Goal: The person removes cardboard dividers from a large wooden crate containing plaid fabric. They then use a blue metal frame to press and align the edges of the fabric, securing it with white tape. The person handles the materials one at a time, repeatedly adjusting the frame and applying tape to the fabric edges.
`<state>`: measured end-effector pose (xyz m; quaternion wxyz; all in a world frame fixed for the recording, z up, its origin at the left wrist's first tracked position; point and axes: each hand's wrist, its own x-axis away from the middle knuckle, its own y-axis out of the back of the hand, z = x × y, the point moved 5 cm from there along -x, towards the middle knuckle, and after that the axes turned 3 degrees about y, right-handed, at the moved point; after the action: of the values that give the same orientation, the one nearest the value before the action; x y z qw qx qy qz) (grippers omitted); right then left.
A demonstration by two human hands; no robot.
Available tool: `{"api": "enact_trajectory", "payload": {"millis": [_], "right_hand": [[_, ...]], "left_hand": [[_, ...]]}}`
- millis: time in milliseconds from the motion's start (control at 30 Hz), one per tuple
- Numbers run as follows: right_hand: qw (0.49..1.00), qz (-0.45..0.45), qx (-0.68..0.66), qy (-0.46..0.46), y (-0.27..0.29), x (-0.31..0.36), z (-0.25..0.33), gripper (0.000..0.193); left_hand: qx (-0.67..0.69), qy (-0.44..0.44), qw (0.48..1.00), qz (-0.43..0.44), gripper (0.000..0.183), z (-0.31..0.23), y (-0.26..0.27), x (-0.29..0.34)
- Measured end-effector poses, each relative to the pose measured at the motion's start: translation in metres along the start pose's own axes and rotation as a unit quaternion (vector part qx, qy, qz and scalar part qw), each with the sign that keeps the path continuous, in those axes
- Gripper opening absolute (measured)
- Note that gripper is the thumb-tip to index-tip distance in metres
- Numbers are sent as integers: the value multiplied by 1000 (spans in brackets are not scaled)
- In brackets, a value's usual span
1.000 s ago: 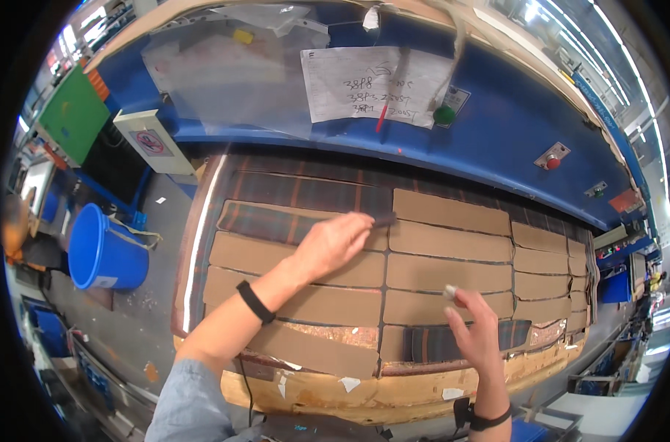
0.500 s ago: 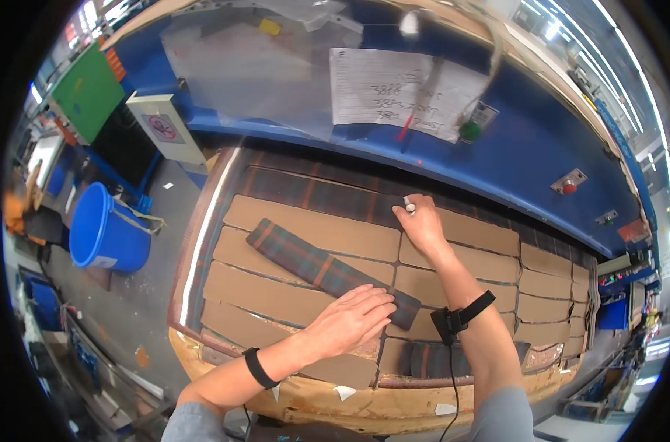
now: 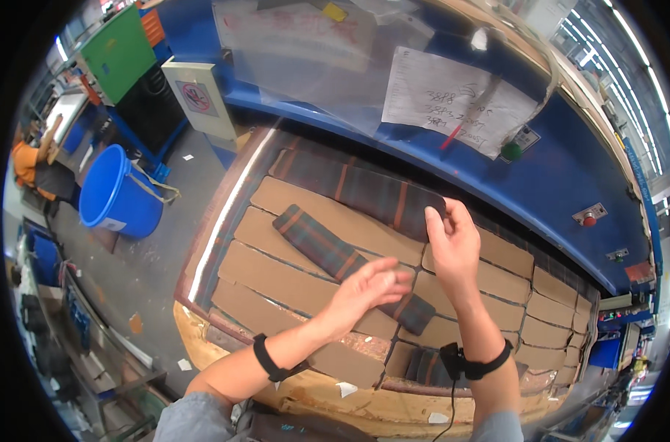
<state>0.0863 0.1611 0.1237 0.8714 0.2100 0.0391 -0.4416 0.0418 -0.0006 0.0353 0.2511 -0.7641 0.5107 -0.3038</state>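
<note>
My right hand (image 3: 455, 247) is closed at the far side of the table, its thumb and fingers pinching the right end of a long dark plaid fabric piece (image 3: 361, 188). That piece lies along the table's far edge, its held end slightly raised. My left hand (image 3: 372, 289) hovers over a second plaid strip (image 3: 313, 236), which lies slantwise across brown panels (image 3: 265, 267). Motion blurs the left fingers, so whether they touch the strip is unclear. Near the front edge, another plaid piece (image 3: 427, 366) is partly hidden by my right forearm.
Behind the table (image 3: 335, 384) rises a blue panel (image 3: 556, 195) with a paper sheet (image 3: 416, 92) and a red button (image 3: 589, 219). A blue bucket (image 3: 117, 191) stands on the floor to the left. One person (image 3: 27, 163) is in the left background.
My right hand has taken the far plaid piece's end, and the small white thing at its fingertips no longer shows. My left hand has lifted off the slanted strip. The view has shifted.
</note>
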Motion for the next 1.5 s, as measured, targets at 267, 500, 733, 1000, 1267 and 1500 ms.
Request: {"api": "enact_trajectory", "payload": {"millis": [267, 500, 733, 1000, 1267, 1500], "right_hand": [[998, -40, -39, -9, 49, 87, 32, 14], [984, -51, -61, -158, 80, 140, -19, 18], [969, 49, 56, -235, 63, 146, -66, 29], [906, 184, 379, 31, 40, 147, -49, 80], [860, 244, 441, 84, 19, 139, -55, 84], [896, 253, 364, -16, 18, 129, -63, 78]], "left_hand": [[225, -51, 968, -102, 37, -46, 52, -45], [58, -155, 976, -138, 9, -90, 59, -7], [-261, -141, 908, -295, 32, -91, 138, 27], [-754, -222, 611, -97, 107, -103, 84, 28], [-792, -171, 563, 160, 86, -84, 66, -20], [-814, -151, 522, 205, 91, -85, 45, -33]]}}
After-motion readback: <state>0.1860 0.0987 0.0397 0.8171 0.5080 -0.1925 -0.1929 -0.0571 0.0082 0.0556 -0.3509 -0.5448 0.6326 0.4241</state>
